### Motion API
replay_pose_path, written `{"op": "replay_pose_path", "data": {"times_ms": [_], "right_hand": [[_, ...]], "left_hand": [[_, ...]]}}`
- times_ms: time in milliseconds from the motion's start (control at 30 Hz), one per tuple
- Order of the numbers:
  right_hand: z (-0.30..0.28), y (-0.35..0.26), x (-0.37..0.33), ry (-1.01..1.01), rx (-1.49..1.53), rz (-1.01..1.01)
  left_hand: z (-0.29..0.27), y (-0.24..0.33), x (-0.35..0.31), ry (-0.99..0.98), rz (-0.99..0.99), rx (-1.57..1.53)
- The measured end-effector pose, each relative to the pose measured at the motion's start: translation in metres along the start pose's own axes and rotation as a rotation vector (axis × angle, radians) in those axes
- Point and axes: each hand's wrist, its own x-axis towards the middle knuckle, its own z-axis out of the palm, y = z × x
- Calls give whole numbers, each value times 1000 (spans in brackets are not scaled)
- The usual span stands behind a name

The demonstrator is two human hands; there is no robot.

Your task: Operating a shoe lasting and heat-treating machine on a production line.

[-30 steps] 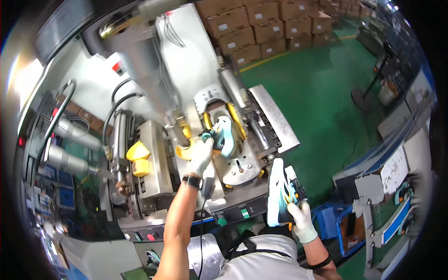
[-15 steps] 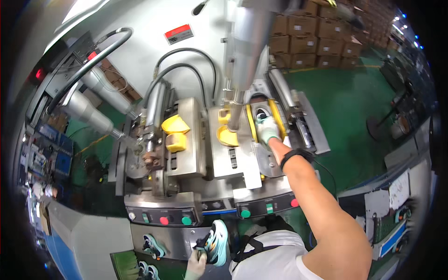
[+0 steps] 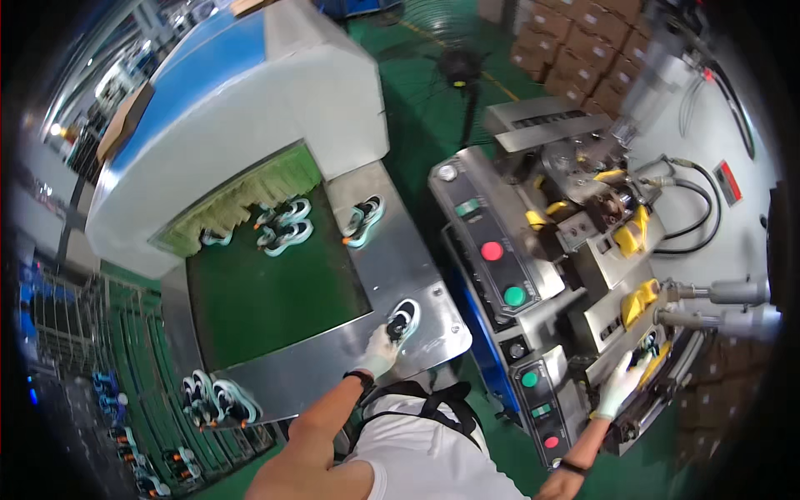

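Observation:
My left hand (image 3: 380,353), in a pale glove, is closed on the collar of a black and white sneaker (image 3: 405,320) with a pale mint sole. That sneaker is at the near corner of the metal table (image 3: 392,229). Off to the right, my gloved right hand (image 3: 618,385) reaches into the pressing machine (image 3: 583,321) and grips another sneaker (image 3: 645,348), beside a yellow pad. My fingers partly cover this shoe. Other yellow pads (image 3: 638,302) sit on the machine's metal blocks, with steel cylinders (image 3: 723,292) behind them.
A green conveyor belt (image 3: 267,308) carries sneakers (image 3: 287,237) out from under a bristle curtain (image 3: 250,196). One more sneaker (image 3: 363,220) is on the table's far side, and several (image 3: 225,402) stand at its left corner. The control panel (image 3: 487,242) borders the machine; a fan (image 3: 458,67) stands beyond.
The view has swung left, bringing the conveyor into sight. My left hand has brought its sneaker over the table's near corner. My right hand remains at the sneaker in the machine.

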Motion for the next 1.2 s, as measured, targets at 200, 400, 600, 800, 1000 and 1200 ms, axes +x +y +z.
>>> {"op": "replay_pose_path", "data": {"times_ms": [200, 400, 600, 800, 1000, 1200], "right_hand": [[61, -91, -202, -477, -440, -199], [62, -69, -202, -495, -440, -260], [44, -75, -259, -543, -342, -170], [48, -48, -322, -765, -370, -70], [33, -101, -322, -823, -324, 338], [48, -143, -315, -880, -148, 413]], "left_hand": [[-28, 11, 18, -324, 217, 6], [-171, -35, 169, -90, 537, 178], [-297, -96, 329, 231, 287, 530], [-291, -175, 321, 54, 101, 891], [-232, -114, 227, -289, 140, 702], [-210, -40, 121, -504, 113, 199]]}}
